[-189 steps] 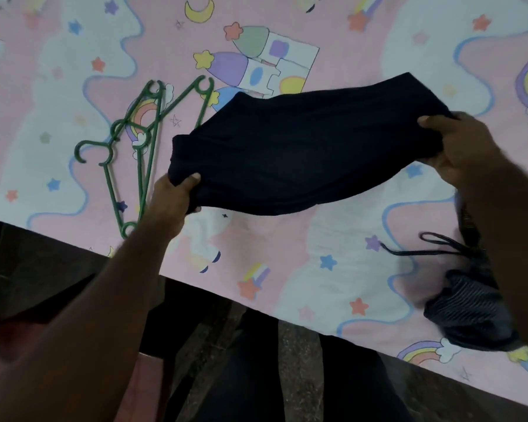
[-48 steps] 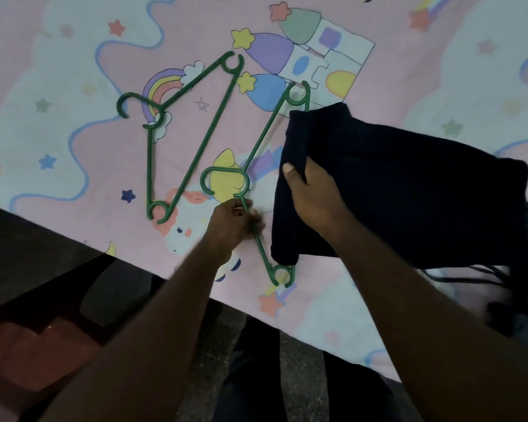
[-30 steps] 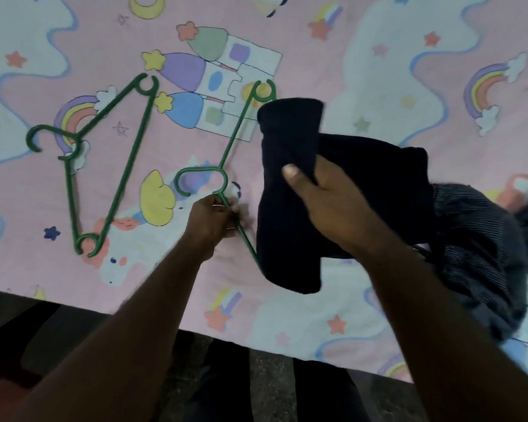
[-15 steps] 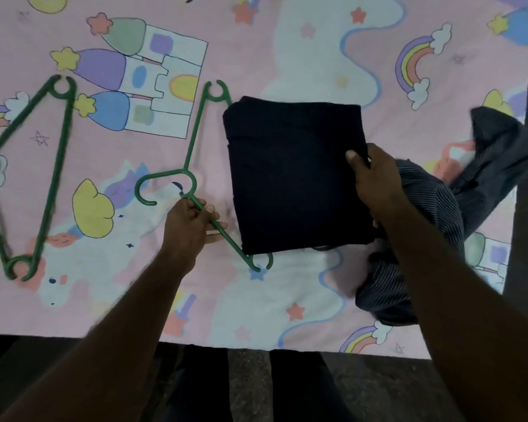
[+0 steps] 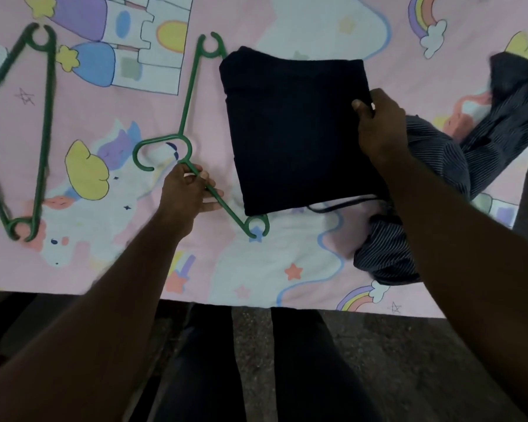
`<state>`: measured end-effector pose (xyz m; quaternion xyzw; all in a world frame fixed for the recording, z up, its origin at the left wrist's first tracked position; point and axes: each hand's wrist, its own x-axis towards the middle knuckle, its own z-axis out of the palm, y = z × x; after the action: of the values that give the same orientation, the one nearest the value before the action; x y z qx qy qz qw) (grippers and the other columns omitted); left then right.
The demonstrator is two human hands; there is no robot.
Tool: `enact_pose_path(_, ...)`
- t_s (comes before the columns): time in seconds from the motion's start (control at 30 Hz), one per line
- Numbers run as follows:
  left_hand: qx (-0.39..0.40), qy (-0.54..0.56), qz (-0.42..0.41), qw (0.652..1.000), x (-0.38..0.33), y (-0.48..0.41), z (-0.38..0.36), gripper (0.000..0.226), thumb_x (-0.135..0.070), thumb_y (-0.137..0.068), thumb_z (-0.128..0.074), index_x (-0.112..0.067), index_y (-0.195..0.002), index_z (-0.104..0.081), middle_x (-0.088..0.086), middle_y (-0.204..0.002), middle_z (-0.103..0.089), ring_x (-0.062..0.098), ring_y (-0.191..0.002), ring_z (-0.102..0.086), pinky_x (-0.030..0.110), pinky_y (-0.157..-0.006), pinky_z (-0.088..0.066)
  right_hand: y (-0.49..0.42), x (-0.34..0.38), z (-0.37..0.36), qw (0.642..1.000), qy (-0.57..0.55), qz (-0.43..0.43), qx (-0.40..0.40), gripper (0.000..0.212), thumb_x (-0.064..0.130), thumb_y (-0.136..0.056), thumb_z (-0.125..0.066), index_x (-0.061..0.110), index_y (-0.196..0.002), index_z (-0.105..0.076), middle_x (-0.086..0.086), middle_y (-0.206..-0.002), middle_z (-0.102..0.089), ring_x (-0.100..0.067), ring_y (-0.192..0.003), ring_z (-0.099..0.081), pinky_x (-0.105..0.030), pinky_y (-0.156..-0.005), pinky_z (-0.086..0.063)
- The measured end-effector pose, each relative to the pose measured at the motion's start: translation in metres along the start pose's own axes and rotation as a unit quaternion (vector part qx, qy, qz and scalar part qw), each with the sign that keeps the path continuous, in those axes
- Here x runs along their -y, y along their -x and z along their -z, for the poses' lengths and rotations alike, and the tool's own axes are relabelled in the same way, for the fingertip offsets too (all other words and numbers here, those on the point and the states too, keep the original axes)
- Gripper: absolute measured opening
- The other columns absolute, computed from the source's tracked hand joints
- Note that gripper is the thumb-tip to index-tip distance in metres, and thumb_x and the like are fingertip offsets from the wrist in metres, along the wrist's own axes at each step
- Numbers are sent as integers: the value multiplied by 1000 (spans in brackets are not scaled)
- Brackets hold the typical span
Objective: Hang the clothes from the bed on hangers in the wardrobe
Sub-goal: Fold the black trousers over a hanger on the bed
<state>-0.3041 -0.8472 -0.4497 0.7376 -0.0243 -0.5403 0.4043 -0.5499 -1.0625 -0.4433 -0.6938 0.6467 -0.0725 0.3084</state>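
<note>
My left hand [image 5: 186, 190] grips the green hanger [image 5: 189, 95] by its neck; my right hand [image 5: 378, 126] pinches the edge of the folded dark garment [image 5: 296, 126] lying on the bed [image 5: 256, 269], covering the hanger's bar. Lifted unevenly, the cloth could slide off, or catch the drawstring [image 5: 339, 207] at its corner.

Near the bed's [image 5: 256, 269] front edge lies a folded garment [image 5: 296, 129] — a hanger [image 5: 190, 95] just left, a second hanger [image 5: 45, 132] farther left, a crumpled garment [image 5: 436, 166] right, seemingly touching.
</note>
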Motion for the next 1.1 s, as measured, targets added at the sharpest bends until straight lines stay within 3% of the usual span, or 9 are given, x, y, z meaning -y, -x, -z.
enact_pose_path(0.47,-1,-4,18,1000,18,17,8,3,-8,-100,-46,-11,-102,-48,10,-83,-59,24,-70,-68,37,-60,-59,2,-4,-12,998,54,-12,2,36,36,-101,-43,2,-114,-48,-22,-104,-64,-40,-96,-59,-42,-73,-43)
enact_pose_path(0.57,-63,-28,60,996,19,9,9,18,-16,-94,-59,-8,-108,-51,17,-97,-63,24,-74,-67,39,-68,-60,1,-4,-10,998,62,-29,-5,39,39,-99,-47,5,-117,-49,-18,-109,-64,-36,-101,-59,-37,-75,-41)
enact_pose_path(0.6,-114,-82,38,989,19,6,11,29,-23,-90,-65,-8,-111,-53,17,-104,-63,23,-81,-65,37,-76,-59,2,-2,-9,997,61,-37,-18,40,40,-97,-50,7,-120,-49,-15,-111,-64,-34,-103,-59,-35,-77,-42)
enact_pose_path(0.67,-210,-226,-105,945,16,8,10,38,-29,-87,-68,-5,-113,-56,11,-109,-59,17,-88,-57,15,-81,-46,3,4,-6,995,57,-21,-74,46,39,-92,-55,11,-128,-47,-11,-122,-59,-28,-112,-57,-35,-86,-43)
enact_pose_path(0.7,-222,-252,-177,925,12,11,5,35,-26,-88,-67,-3,-112,-57,9,-108,-57,14,-87,-53,7,-75,-40,2,10,-7,993,60,10,-101,49,38,-90,-55,13,-131,-46,-9,-127,-55,-26,-117,-53,-36,-91,-41)
enact_pose_path(0.77,-177,-239,-203,933,3,13,-15,33,-26,-91,-64,-3,-114,-57,7,-104,-59,14,-86,-54,10,-74,-41,2,30,-14,985,85,97,-110,51,41,-90,-52,13,-133,-47,-9,-132,-51,-27,-123,-47,-38,-96,-38)
enact_pose_path(0.87,-51,-215,-63,973,-3,6,-44,40,-34,-93,-62,-6,-121,-58,3,-104,-65,19,-96,-62,30,-88,-51,0,75,-40,968,116,225,4,51,44,-93,-49,13,-133,-52,-12,-133,-51,-30,-125,-45,-39,-100,-35)
enact_pose_path(0.97,15,-109,20,994,-1,-1,-54,23,-26,-94,-63,-6,-105,-64,10,-97,-70,26,-89,-69,46,-86,-57,-12,111,-68,942,152,272,124,61,48,-93,-54,19,-145,-41,-10,-144,-42,-28,-135,-37,-45,-112,-27)
enact_pose_path(1.1,43,-77,61,994,2,-3,-48,30,-31,-90,-68,-6,-104,-61,11,-97,-69,29,-89,-70,48,-81,-59,-34,133,-90,910,225,280,207,62,51,-92,-56,25,-146,-40,-12,-144,-41,-32,-135,-35,-51,-111,-25)
